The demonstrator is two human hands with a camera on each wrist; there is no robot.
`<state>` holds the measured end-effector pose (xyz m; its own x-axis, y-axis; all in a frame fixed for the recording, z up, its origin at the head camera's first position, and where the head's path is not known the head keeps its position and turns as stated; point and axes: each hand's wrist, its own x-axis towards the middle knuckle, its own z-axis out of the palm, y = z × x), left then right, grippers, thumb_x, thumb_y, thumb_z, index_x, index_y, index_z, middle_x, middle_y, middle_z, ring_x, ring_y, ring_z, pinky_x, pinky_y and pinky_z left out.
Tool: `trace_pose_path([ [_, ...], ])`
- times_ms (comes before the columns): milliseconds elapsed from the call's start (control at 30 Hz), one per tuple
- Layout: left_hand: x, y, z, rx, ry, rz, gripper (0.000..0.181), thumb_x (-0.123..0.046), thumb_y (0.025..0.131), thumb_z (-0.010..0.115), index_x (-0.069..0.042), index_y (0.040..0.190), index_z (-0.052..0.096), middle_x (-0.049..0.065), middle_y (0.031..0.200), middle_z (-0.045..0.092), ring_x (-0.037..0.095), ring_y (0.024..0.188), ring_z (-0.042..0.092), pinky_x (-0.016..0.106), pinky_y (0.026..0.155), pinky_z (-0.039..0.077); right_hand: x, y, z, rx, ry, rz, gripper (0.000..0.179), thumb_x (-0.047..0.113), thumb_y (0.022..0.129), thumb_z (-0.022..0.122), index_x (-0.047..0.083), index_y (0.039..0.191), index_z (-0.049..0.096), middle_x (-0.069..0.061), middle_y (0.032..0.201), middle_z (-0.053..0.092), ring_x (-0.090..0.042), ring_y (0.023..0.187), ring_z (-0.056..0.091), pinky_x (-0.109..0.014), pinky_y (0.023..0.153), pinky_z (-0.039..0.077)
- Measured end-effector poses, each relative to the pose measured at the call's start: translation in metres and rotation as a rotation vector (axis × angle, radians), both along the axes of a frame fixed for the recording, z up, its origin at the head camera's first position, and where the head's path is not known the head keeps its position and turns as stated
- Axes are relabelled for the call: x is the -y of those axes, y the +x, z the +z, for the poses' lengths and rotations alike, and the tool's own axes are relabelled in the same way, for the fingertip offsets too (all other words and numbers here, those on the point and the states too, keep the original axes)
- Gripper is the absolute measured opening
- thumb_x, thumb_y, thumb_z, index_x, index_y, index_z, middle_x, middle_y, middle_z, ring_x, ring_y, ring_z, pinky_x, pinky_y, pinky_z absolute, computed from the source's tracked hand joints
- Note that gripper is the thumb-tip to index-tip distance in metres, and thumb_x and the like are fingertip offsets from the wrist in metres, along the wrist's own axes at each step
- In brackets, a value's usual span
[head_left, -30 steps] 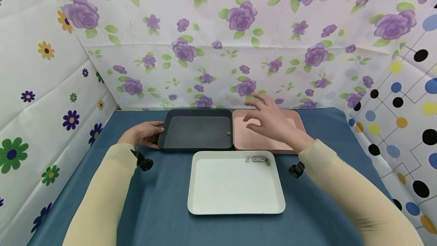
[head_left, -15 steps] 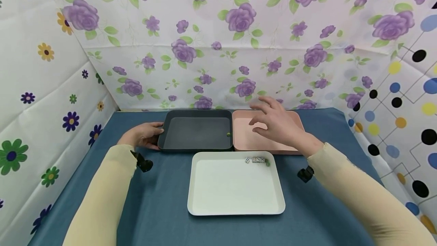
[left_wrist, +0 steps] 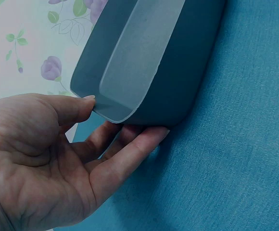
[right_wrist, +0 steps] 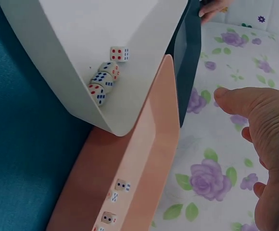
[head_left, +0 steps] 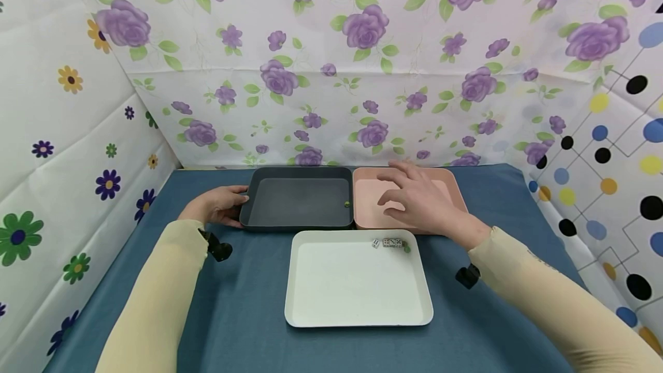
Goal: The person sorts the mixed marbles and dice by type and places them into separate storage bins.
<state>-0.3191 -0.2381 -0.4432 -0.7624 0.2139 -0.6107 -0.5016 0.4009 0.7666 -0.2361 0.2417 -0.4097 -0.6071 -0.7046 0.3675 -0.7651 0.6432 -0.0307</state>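
Observation:
My left hand (head_left: 220, 206) holds the left end of the dark grey tray (head_left: 295, 197). In the left wrist view, its thumb is at the rim and the other fingers touch the outer wall. My right hand (head_left: 419, 194) is over the pink tray (head_left: 365, 212), fingers spread and slightly bent, with nothing between them. Several white dice (right_wrist: 108, 219) lie in the pink tray, seen in the right wrist view. Nearer me is the white tray (head_left: 357, 292), with several dice (head_left: 392, 243) near its far right corner. A small green item (head_left: 347, 204) lies inside the dark tray.
Small green pieces (head_left: 406, 247) lie beside the dice in the white tray. The trays stand on a blue cloth (head_left: 238, 304). A flowered sheet (head_left: 321, 102) rises behind them, and patterned sheets stand at both sides.
My right hand has shifted slightly right, then lowered toward the pink tray. The left hand and the trays stay in place.

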Motion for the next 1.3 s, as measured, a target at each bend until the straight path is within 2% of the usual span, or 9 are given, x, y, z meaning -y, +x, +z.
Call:
trace_pose_path([
  [300,-0.001,-0.001,0.000,0.015,-0.002,0.016,0.058,-0.018,0.114,0.037,-0.019,0.167,0.012,0.028,0.157,0.034,0.043,0.132,0.051,0.054,0.088,0.057,0.005,0.005,-0.009,0.047,0.039,-0.024,0.015,0.022,0.085,0.087,0.023,0.099,0.081,-0.013,0.145,0.054,-0.040,0.147,0.030,-0.060,0.117,0.028],
  [467,-0.001,0.000,-0.001,0.018,0.011,0.012,0.058,-0.017,0.114,0.036,-0.019,0.167,0.011,0.028,0.157,0.034,0.044,0.135,0.049,0.055,0.089,0.057,0.008,0.007,-0.015,0.052,0.054,-0.006,0.014,0.023,0.085,0.088,0.023,0.097,0.081,-0.012,0.144,0.055,-0.042,0.147,0.029,-0.062,0.114,0.031],
  [667,0.000,0.001,-0.001,0.010,0.018,-0.006,0.059,-0.018,0.114,0.036,-0.018,0.167,0.009,0.030,0.158,0.032,0.046,0.135,0.047,0.056,0.090,0.056,0.012,0.011,-0.025,0.058,0.072,0.019,0.015,0.024,0.084,0.088,0.026,0.096,0.080,-0.010,0.143,0.057,-0.040,0.147,0.030,-0.057,0.120,0.022],
  [833,-0.001,0.000,-0.001,0.009,0.004,0.009,0.058,-0.018,0.114,0.036,-0.019,0.167,0.011,0.029,0.156,0.034,0.044,0.133,0.050,0.055,0.089,0.057,0.014,0.013,-0.032,0.076,0.102,0.032,0.017,0.025,0.082,0.090,0.026,0.096,0.080,-0.009,0.145,0.056,-0.037,0.148,0.030,-0.053,0.123,0.015],
  [1100,-0.002,-0.001,-0.002,0.018,0.001,0.019,0.058,-0.018,0.114,0.036,-0.020,0.167,0.012,0.029,0.157,0.033,0.044,0.133,0.049,0.055,0.089,0.057,0.019,0.016,-0.042,0.040,0.153,0.070,0.021,0.025,0.078,0.093,0.025,0.096,0.081,-0.009,0.143,0.058,-0.039,0.146,0.035,-0.054,0.122,0.019],
  [1300,-0.002,-0.001,-0.002,0.007,-0.002,0.017,0.058,-0.018,0.114,0.036,-0.019,0.167,0.013,0.029,0.156,0.035,0.044,0.132,0.050,0.054,0.089,0.057,0.021,0.016,-0.050,0.009,0.166,0.132,0.019,0.016,0.080,0.091,0.022,0.094,0.079,-0.012,0.139,0.060,-0.041,0.144,0.038,-0.057,0.121,0.020],
])
